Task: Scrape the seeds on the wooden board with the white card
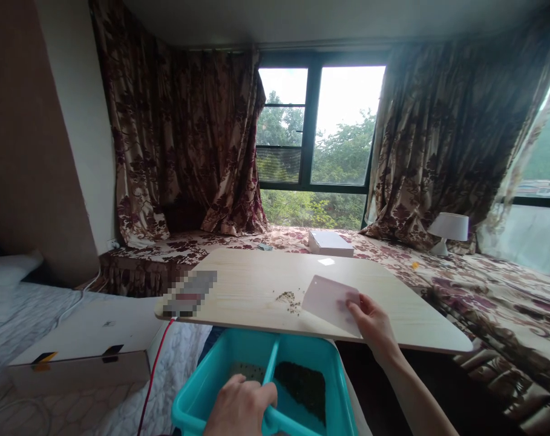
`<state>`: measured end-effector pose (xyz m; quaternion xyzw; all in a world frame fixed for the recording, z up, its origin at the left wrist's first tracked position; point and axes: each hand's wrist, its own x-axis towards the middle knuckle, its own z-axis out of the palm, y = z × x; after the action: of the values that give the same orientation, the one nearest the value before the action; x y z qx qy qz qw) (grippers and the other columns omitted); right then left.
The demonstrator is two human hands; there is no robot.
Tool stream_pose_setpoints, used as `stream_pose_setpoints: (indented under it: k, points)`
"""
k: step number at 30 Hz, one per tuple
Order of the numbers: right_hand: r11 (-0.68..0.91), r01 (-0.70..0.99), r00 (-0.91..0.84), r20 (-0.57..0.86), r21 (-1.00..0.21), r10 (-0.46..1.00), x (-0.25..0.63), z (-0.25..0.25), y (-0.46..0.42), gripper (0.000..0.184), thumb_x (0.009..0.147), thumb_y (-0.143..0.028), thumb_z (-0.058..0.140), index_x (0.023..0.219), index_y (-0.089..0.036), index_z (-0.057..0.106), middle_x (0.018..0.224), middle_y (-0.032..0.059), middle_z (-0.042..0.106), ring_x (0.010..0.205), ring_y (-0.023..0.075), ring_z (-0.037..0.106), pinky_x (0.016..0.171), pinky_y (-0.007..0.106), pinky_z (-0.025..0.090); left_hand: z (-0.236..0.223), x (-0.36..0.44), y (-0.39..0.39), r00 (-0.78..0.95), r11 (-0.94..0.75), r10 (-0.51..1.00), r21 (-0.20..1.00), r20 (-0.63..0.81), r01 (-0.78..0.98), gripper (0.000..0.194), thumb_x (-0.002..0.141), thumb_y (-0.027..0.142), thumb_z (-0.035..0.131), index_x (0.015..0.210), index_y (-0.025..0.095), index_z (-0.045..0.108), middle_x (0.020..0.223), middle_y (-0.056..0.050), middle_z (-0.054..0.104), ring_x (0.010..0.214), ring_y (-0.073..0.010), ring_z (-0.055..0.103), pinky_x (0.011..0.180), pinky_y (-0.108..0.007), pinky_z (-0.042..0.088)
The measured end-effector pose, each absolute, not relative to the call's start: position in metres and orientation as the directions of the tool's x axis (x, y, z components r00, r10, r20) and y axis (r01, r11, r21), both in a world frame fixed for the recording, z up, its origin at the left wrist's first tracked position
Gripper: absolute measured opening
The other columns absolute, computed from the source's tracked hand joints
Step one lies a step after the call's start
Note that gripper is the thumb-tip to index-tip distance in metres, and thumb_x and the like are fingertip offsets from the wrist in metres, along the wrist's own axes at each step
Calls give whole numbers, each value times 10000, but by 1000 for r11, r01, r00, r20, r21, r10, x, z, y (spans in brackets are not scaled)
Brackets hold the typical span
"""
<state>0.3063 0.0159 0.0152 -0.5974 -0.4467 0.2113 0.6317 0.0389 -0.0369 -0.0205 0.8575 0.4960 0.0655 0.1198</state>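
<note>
In the head view my right hand [369,318] pinches the right edge of a thin, whitish translucent plastic sheet [327,297]. The sheet leans low over the pale wooden tabletop [252,272], just right of a loose scatter of small brown grains [287,297]. Below the table's near edge is a turquoise two-compartment bin [342,387]. My left hand [242,406] closes over its divider near the front; some fingertips are hidden. Dark grains [302,387] cover part of the right compartment's floor. A few more grains lie in the left compartment, partly behind my hand.
A pixelated flat object [190,293] with a red cable [154,369] lies at the table's left corner. To the left, a white box [88,339] rests on the quilted bed. Behind the table, a white box [330,243] and a lamp [449,227] stand on the window seat.
</note>
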Motion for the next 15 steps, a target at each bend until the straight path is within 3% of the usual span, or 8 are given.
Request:
stream_pose_setpoints:
  k: [15]
  points:
    - [199,225,483,287,-954,827,314,-4,22,314,619,-353,623,861,-158,673,776,64,720,696,213,660,538,271,493,-14,23,-37,382,-362,924,337,6,869,188,641,351,630,807,264,632,836,3,668,873,-213,570,760,-296,386]
